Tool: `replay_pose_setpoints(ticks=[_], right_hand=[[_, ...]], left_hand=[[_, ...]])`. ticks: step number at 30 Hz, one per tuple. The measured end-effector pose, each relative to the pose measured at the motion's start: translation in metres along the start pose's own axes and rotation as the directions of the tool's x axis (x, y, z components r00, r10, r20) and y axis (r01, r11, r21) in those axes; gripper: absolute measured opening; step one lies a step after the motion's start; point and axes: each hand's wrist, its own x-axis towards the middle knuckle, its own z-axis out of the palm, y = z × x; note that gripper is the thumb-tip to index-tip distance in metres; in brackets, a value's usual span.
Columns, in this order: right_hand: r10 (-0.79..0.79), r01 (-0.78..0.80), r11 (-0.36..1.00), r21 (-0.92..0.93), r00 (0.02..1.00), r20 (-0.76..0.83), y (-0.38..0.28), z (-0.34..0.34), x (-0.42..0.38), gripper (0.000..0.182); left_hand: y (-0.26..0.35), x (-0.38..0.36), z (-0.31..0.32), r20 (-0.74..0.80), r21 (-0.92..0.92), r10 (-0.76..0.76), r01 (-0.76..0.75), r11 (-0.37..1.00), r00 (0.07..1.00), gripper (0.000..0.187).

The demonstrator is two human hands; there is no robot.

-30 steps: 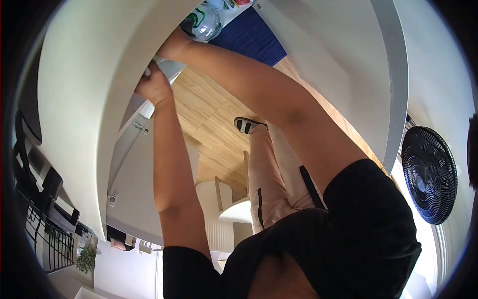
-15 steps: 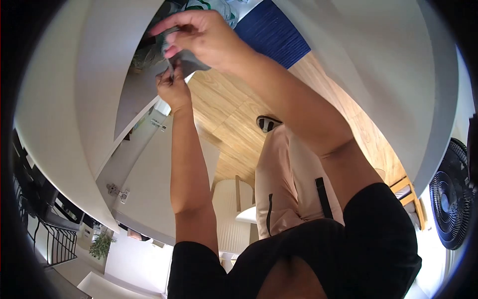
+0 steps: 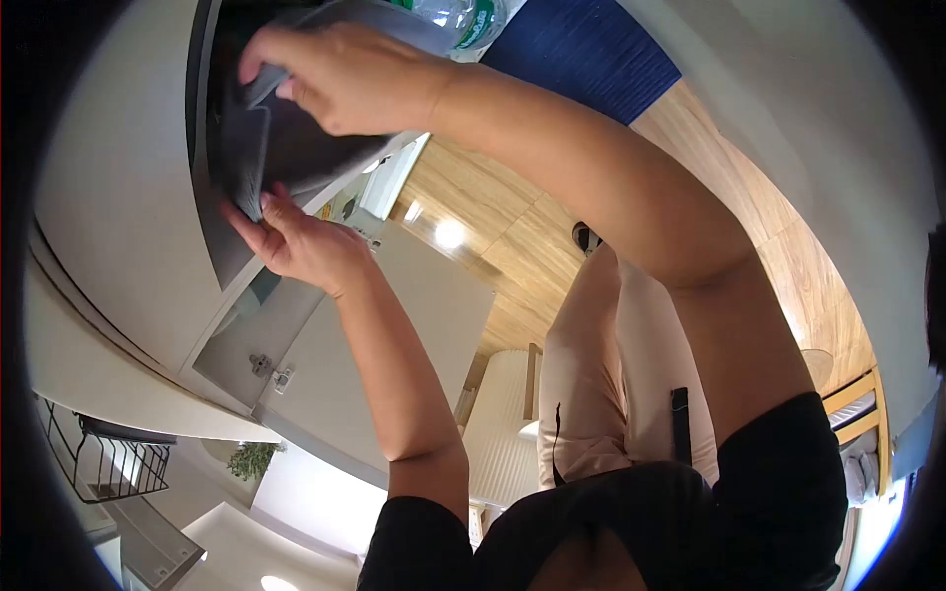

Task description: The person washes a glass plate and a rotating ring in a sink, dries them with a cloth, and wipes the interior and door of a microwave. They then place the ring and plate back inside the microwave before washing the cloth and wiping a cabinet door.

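Note:
A grey cloth (image 3: 320, 143) is spread between my two hands inside a cabinet with its door open. My left hand (image 3: 305, 241) pinches its lower edge between thumb and fingers. Above it, my right hand (image 3: 345, 79) grips the upper edge, fingers curled over it. A seam-like fold runs down the cloth between them. The cabinet's inside behind the cloth is dark and mostly hidden.
Clear plastic bottles (image 3: 478, 22) with green labels lie beyond my right hand, beside a blue mat (image 3: 581, 59) on the wooden floor (image 3: 483, 236). The cabinet door (image 3: 374, 335) hangs open below my left forearm. A black wire rack (image 3: 128, 468) is at lower left.
The crumpled grey cloth is now spread wider. My hands have moved apart, the left one down and to the left, and the view has shifted.

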Motion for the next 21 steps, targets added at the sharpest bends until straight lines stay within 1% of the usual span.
replay_pose_setpoints(ticks=[1, 2, 3, 4, 5, 6, 7, 8, 9, 11, 12, 13, 14, 15, 16, 17, 18, 19, 20, 21], right_hand=[[-0.006, 0.006, 1.000, 0.006, 1.000, 0.003, 0.003, 0.007, 0.003, 0.026], [-0.153, 0.151, 0.988, -0.045, 0.987, -0.045, 0.004, 0.014, 0.009, 0.028], [-0.295, 0.286, 0.953, -0.103, 0.952, -0.085, 0.008, 0.023, 0.015, 0.031], [-0.431, 0.392, 0.896, -0.208, 0.879, -0.205, 0.013, 0.030, 0.022, 0.021], [-0.434, 0.397, 0.895, -0.203, 0.879, -0.197, 0.019, 0.031, 0.022, 0.021], [-0.336, 0.310, 0.925, -0.220, 0.937, -0.096, 0.023, 0.027, 0.021, 0.032], [-0.229, 0.223, 0.942, -0.251, 0.973, 0.004, 0.025, 0.025, 0.023, 0.044], [-0.321, 0.288, 0.908, -0.303, 0.945, -0.064, 0.029, 0.030, 0.029, 0.044], [-0.320, 0.290, 0.909, -0.300, 0.946, -0.058, 0.032, 0.035, 0.035, 0.044], [-0.311, 0.285, 0.922, -0.263, 0.949, -0.061, 0.036, 0.045, 0.047, 0.044], [-0.393, 0.337, 0.878, -0.341, 0.913, -0.110, 0.037, 0.049, 0.054, 0.036], [-0.393, 0.340, 0.878, -0.336, 0.914, -0.104, 0.039, 0.053, 0.055, 0.036], [-0.281, 0.244, 0.930, -0.275, 0.954, -0.105, 0.041, 0.056, 0.055, 0.033], [-0.164, 0.141, 0.967, -0.213, 0.982, -0.097, 0.038, 0.056, 0.055, 0.032], [-0.163, 0.141, 0.967, -0.210, 0.982, -0.090, 0.031, 0.049, 0.056, 0.032], [-0.100, 0.097, 0.985, -0.140, 0.995, -0.011, 0.026, 0.038, 0.057, 0.031], [-0.042, 0.047, 0.996, -0.072, 0.996, 0.072, 0.021, 0.033, 0.059, 0.030], [-0.044, 0.049, 0.996, -0.069, 0.996, 0.077, 0.026, 0.036, 0.062, 0.030], [-0.051, 0.054, 0.998, -0.037, 0.995, 0.083, 0.032, 0.037, 0.067, 0.026], [-0.058, 0.059, 0.998, -0.007, 0.994, 0.090, 0.030, 0.035, 0.071, 0.023]], left_hand=[[-0.002, 0.001, 0.002, -0.006, 0.004, 0.005, -0.005, 1.000, 1.000, 0.049], [-0.006, 0.004, 0.006, 0.008, 0.067, 0.124, -0.124, 0.990, 0.992, 0.050], [-0.008, 0.006, 0.006, 0.030, 0.131, 0.236, -0.238, 0.962, 0.971, 0.050], [-0.017, 0.017, -0.009, 0.222, 0.501, 0.400, -0.456, 0.736, 0.889, 0.052], [-0.021, 0.024, -0.017, 0.213, 0.504, 0.398, -0.449, 0.737, 0.892, 0.052], [-0.023, 0.030, -0.019, 0.267, 0.541, 0.352, -0.442, 0.716, 0.897, 0.052], [-0.027, 0.034, -0.020, 0.318, 0.573, 0.303, -0.437, 0.694, 0.898, 0.053], [-0.032, 0.040, -0.019, 0.342, 0.582, 0.354, -0.492, 0.647, 0.870, 0.054], [-0.031, 0.042, -0.014, 0.337, 0.585, 0.350, -0.486, 0.649, 0.874, 0.054], [-0.028, 0.044, -0.006, 0.287, 0.549, 0.427, -0.512, 0.660, 0.858, 0.057], [-0.032, 0.046, -0.005, 0.282, 0.554, 0.425, -0.508, 0.660, 0.860, 0.057], [-0.037, 0.047, -0.006, 0.306, 0.618, 0.394, -0.496, 0.610, 0.867, 0.059], [-0.041, 0.048, -0.006, 0.328, 0.676, 0.360, -0.483, 0.556, 0.873, 0.061], [-0.039, 0.051, -0.005, 0.323, 0.679, 0.356, -0.477, 0.558, 0.877, 0.061], [-0.033, 0.057, -0.003, 0.373, 0.659, 0.328, -0.497, 0.565, 0.868, 0.061], [-0.031, 0.062, -0.001, 0.422, 0.636, 0.301, -0.516, 0.573, 0.855, 0.061], [-0.037, 0.068, -0.001, 0.417, 0.640, 0.298, -0.510, 0.574, 0.859, 0.061], [-0.045, 0.077, 0.001, 0.414, 0.557, 0.312, -0.509, 0.656, 0.855, 0.060], [-0.051, 0.084, 0.000, 0.413, 0.463, 0.325, -0.504, 0.729, 0.850, 0.059], [-0.051, 0.087, -0.001, 0.413, 0.464, 0.323, -0.502, 0.730, 0.852, 0.059]])
